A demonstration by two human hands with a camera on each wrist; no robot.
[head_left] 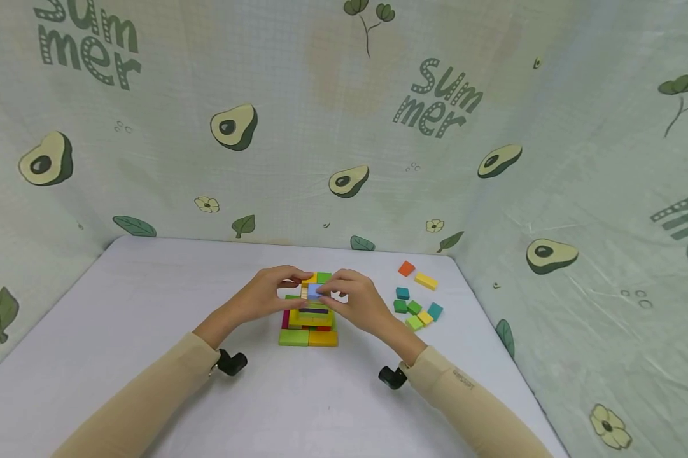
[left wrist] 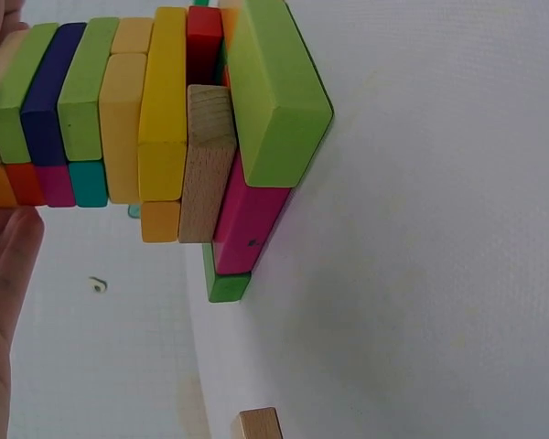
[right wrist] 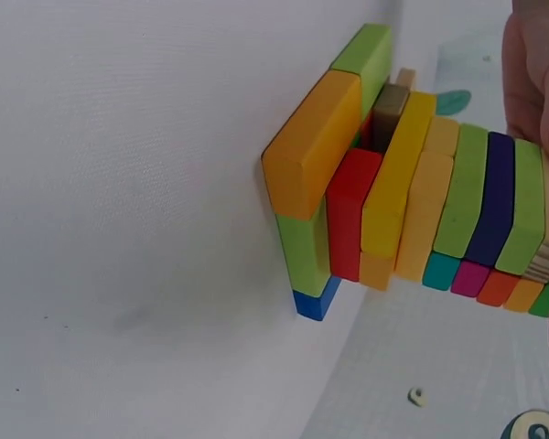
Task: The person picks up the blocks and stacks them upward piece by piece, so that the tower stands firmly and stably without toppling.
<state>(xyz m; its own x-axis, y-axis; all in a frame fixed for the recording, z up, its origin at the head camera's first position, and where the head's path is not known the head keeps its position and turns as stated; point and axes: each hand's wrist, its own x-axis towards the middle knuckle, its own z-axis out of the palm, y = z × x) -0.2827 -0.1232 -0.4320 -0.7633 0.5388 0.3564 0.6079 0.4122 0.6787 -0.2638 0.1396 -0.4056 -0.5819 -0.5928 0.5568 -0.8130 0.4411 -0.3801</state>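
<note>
A tower of coloured wooden blocks [head_left: 314,320] stands on the white table, with layers of lime, yellow, dark blue and plain wood. At its top sits a light blue block [head_left: 314,292], which my right hand [head_left: 358,302] pinches between thumb and fingers. My left hand [head_left: 266,294] holds the upper tower from the left, thumb at the front and fingers at the back. In the left wrist view, a left finger [left wrist: 16,261] lies against the orange and red blocks. The right wrist view catches only part of my right hand [right wrist: 540,82] beside the top layers.
Several loose blocks lie right of the tower, among them a red-orange block [head_left: 407,268], a yellow block [head_left: 426,281] and a teal block [head_left: 435,311]. A wooden block [left wrist: 258,423] shows in the left wrist view. A printed cloth [head_left: 298,127] hangs behind the table.
</note>
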